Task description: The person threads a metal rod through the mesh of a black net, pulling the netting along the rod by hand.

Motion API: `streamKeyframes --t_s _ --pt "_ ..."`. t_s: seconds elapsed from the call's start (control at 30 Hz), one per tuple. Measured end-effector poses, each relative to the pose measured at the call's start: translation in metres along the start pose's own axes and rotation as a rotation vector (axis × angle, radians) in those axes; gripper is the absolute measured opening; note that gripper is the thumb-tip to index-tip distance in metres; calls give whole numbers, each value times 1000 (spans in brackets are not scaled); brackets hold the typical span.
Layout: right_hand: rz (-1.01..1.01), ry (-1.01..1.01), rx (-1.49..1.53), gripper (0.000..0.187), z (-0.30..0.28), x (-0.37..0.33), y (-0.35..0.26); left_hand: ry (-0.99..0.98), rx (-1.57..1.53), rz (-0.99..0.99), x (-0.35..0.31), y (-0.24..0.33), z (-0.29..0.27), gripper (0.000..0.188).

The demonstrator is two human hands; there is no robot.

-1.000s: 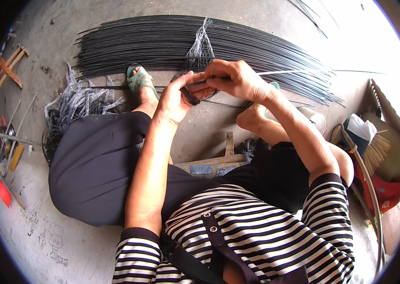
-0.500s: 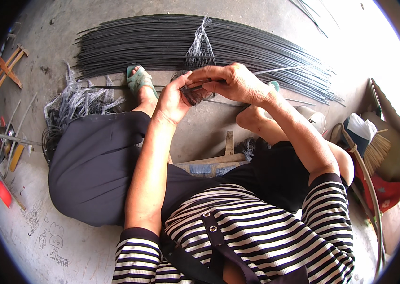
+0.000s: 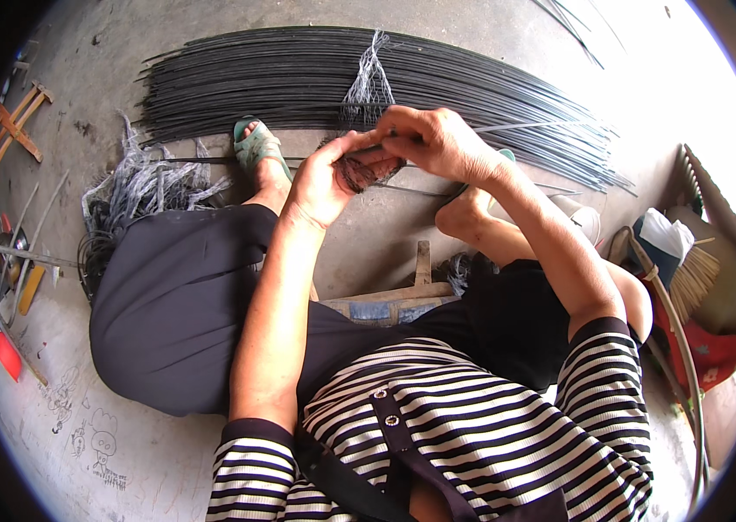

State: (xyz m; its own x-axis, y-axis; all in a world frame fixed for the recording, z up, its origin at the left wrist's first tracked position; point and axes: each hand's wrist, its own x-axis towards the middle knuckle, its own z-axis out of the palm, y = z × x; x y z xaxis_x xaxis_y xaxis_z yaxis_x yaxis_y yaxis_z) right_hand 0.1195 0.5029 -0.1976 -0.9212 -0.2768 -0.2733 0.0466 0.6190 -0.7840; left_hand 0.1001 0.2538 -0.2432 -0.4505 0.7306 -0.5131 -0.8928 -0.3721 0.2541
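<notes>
My left hand (image 3: 319,184) is raised above the floor in front of me, fingers curled round a small dark bundle of fine strands (image 3: 352,174), which looks like bunched netting. My right hand (image 3: 437,141) meets it at the fingertips. Its thumb and fingers are pinched together; whatever sits between them is too small or hidden to make out. A thin dark rod (image 3: 221,160) passes below both hands. Beyond them lies a wide bed of long black rods (image 3: 246,83), with pale grey netting (image 3: 369,78) draped over its middle.
A heap of grey netting (image 3: 146,178) lies by my left knee. Between my legs is a low wooden piece (image 3: 385,300) with an upright peg. A wooden frame (image 3: 18,130) stands far left. At right are a red bag (image 3: 716,361), thin sticks (image 3: 697,270) and a curved pole (image 3: 677,322).
My right hand has risen slightly, its fingers drawing from stretched across the left hand into a tight pinch. More of the dark bundle shows. The left hand has stayed nearly still.
</notes>
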Motion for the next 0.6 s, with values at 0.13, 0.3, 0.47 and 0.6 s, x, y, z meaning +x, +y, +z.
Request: streamKeyframes --t_s 0.13,0.3,0.47,0.6 --pt "-182 -18 201 30 3 0 -6 40 37 -19 1 0 -5 60" --pt "72 35 -392 14 -13 5 13 85 -11 5 -4 8 -4 57" --pt "-41 -50 8 16 -5 2 1 -119 -121 -63 -2 5 -13 55" --pt "-34 -113 249 27 -1 -1 -9 -210 -193 -37 1 3 -22 54"
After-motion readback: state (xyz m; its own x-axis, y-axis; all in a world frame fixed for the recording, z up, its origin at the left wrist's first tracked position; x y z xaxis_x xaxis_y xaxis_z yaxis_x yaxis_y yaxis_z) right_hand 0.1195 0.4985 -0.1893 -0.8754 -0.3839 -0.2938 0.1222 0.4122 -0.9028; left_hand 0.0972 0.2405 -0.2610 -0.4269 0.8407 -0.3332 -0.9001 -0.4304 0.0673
